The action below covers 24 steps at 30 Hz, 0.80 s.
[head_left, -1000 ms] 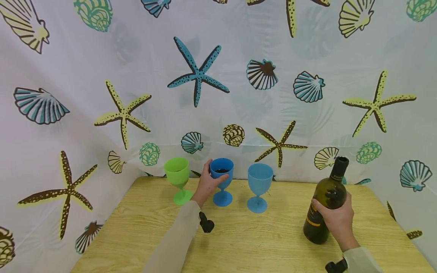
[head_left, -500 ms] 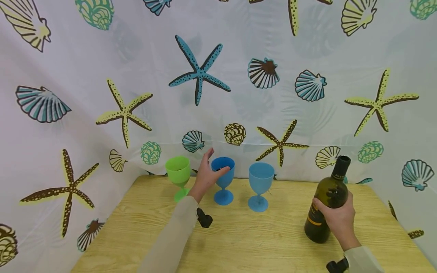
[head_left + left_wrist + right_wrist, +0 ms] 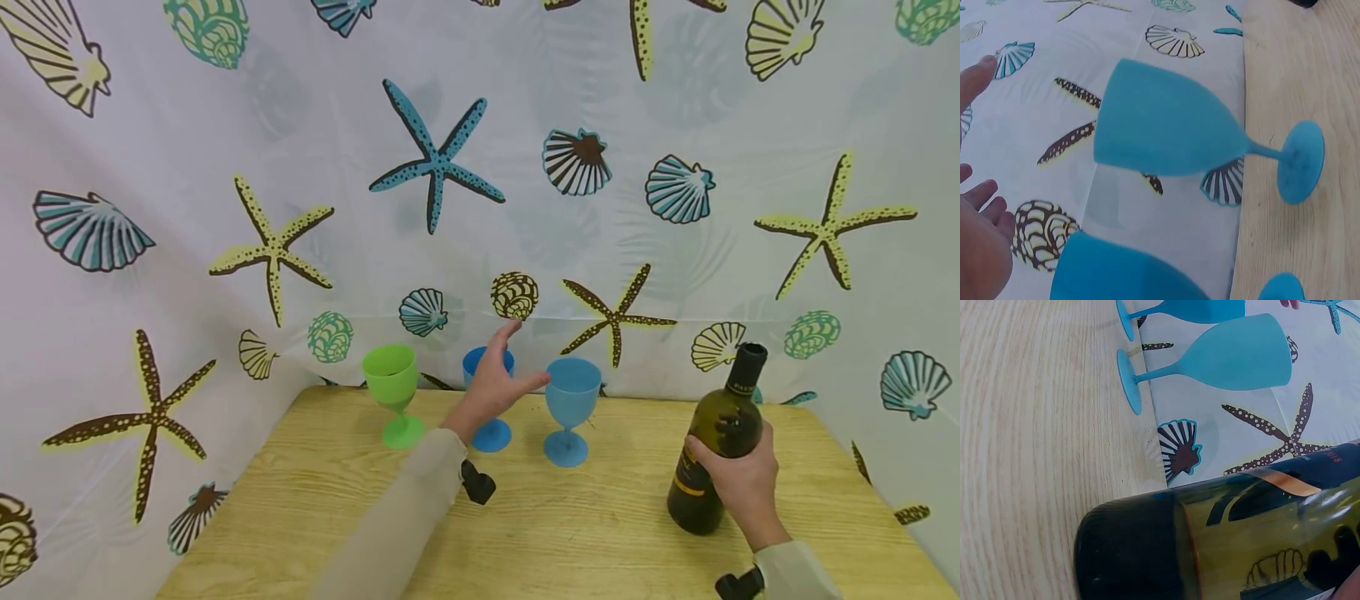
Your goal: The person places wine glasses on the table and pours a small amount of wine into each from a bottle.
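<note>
- Behind everything on my bench hangs a broad white cloth (image 3: 330, 142), printed with starfish and shells.
- The flat bench (image 3: 585, 542), pale and wood-grained, carries three stemmed goblets, all upright.
- The tall, dark green glass wine bottle (image 3: 723, 425) is my landmark. It is near upright, its mouth open, tipped over no goblet; I cannot tell whether its base touches the bench.
- The light-blue, plastic-looking, round-bowled goblet (image 3: 572, 400) stands left of the bottle, the nearest to it, with neither hand round it.
- Farther left of the bottle is the deeper-blue goblet (image 3: 492, 437) of the same make, its bowl mostly hidden.
- Farthest left of the bottle is the lime-green plastic goblet (image 3: 390, 379). I cannot judge what any goblet contains.
- My right hand (image 3: 742, 483) grips the bottle round its body; I count that part done.
- My left hand (image 3: 493, 379), well left of the bottle, holds nothing, thumb and fingers spread. A grip on any goblet, I judge, is undone.
</note>
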### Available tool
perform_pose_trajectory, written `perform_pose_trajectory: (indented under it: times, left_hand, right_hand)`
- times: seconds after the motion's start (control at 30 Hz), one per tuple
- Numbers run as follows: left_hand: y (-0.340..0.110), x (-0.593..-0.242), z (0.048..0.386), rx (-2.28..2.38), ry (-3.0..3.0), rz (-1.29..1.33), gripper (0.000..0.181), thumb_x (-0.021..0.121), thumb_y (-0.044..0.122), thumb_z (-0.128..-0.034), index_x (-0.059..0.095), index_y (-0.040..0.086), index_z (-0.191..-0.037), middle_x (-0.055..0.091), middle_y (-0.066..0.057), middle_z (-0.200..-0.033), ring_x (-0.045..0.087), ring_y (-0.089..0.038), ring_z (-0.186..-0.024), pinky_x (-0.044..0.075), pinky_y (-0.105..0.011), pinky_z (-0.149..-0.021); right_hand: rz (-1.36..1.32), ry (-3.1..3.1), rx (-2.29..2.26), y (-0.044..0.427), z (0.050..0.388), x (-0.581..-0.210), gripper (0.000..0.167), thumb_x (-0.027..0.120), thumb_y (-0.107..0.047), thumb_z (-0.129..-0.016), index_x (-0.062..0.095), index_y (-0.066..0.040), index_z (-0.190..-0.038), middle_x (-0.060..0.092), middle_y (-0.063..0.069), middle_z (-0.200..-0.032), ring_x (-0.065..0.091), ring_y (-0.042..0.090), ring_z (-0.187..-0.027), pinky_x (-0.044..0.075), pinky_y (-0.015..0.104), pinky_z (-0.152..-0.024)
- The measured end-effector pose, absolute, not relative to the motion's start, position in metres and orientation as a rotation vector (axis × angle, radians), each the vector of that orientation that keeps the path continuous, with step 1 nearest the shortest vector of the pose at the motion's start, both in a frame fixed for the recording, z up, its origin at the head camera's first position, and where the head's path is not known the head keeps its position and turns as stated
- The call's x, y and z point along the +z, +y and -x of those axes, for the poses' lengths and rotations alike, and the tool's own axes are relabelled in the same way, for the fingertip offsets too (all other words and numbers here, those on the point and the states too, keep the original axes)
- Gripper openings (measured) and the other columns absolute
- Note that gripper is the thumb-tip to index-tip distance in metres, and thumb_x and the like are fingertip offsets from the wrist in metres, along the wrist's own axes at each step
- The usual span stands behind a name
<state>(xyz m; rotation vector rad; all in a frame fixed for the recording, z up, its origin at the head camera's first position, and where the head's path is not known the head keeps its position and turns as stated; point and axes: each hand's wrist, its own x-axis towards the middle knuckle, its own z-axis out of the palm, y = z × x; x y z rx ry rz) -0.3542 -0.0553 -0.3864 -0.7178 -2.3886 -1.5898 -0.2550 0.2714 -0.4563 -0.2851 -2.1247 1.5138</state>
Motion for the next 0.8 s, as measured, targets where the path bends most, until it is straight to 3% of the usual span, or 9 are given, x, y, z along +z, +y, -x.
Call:
perform_pose_trajectory:
  times: [0.23, 0.8]
  left_hand:
    - [-0.031, -0.394, 0.352, -1.586, -2.483, 0.812, 0.087, 0.073, 0.039, -0.0829, 0.021, 0.023, -0.151, 0.022, 0.004, -0.153, 0.025, -0.027, -0.138, 0.033, -0.046, -0.105]
    - [-0.009, -0.426, 0.371, -1.532, -2.609, 0.699, 0.094, 0.075, 0.045, -0.0786, 0.019, 0.025, -0.151, 0.021, -0.003, -0.154, 0.023, -0.026, -0.139, 0.032, -0.052, -0.104]
  right_hand:
    - [0.29, -2.125, 1.516, 0.271, 0.254, -0.457, 0.089, 0.08, -0.023, -0.077, 0.024, -0.006, -0.143, 0.045, 0.023, -0.132, 0.047, 0.038, -0.117, 0.039, 0.055, -0.095]
    - [0.272, -2.105, 1.519, 0.27, 0.254, -0.454, 0.086, 0.08, -0.022, -0.076, 0.026, -0.006, -0.142, 0.046, 0.021, -0.131, 0.048, 0.036, -0.116, 0.04, 0.052, -0.095]
